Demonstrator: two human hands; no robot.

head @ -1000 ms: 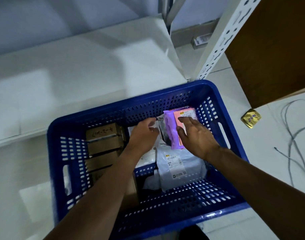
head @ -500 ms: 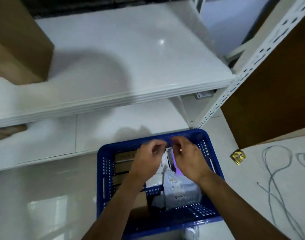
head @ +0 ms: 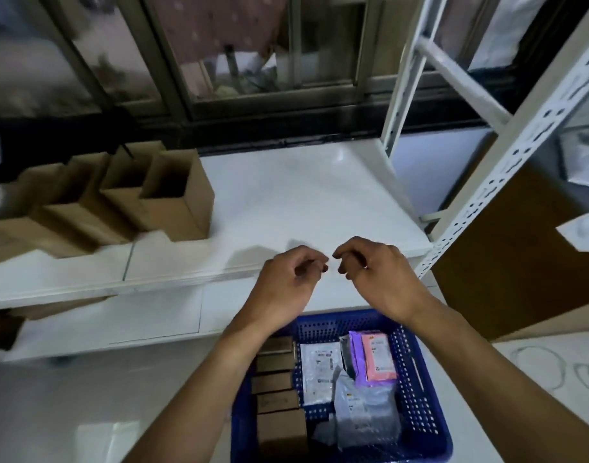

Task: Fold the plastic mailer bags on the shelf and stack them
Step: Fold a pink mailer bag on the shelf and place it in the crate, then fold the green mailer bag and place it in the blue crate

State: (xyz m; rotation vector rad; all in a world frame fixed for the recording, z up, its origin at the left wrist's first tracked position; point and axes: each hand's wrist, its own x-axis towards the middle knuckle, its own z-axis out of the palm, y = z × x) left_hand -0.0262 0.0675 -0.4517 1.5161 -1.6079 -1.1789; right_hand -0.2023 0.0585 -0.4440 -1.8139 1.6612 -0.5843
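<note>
Both hands hover side by side over the front edge of the white shelf (head: 303, 202). My left hand (head: 286, 282) and my right hand (head: 376, 272) have curled fingers, thumbs close to the forefingers, and nothing visible in either. Below them on the floor stands a blue basket (head: 430, 396). In it lie a white mailer bag (head: 320, 372), a crumpled grey mailer bag (head: 363, 416) and a purple and pink packet (head: 373, 359).
Several open cardboard boxes (head: 173, 198) stand on the shelf's left part. Small cardboard boxes (head: 276, 389) fill the basket's left side. A perforated white shelf post (head: 507, 182) rises at right. A lower shelf (head: 153, 315) sits beneath. Cables (head: 560, 365) lie on the floor at right.
Both hands have come up out of the basket to the shelf's front edge with nothing in them. The view has tilted up from the basket to the shelf and window.
</note>
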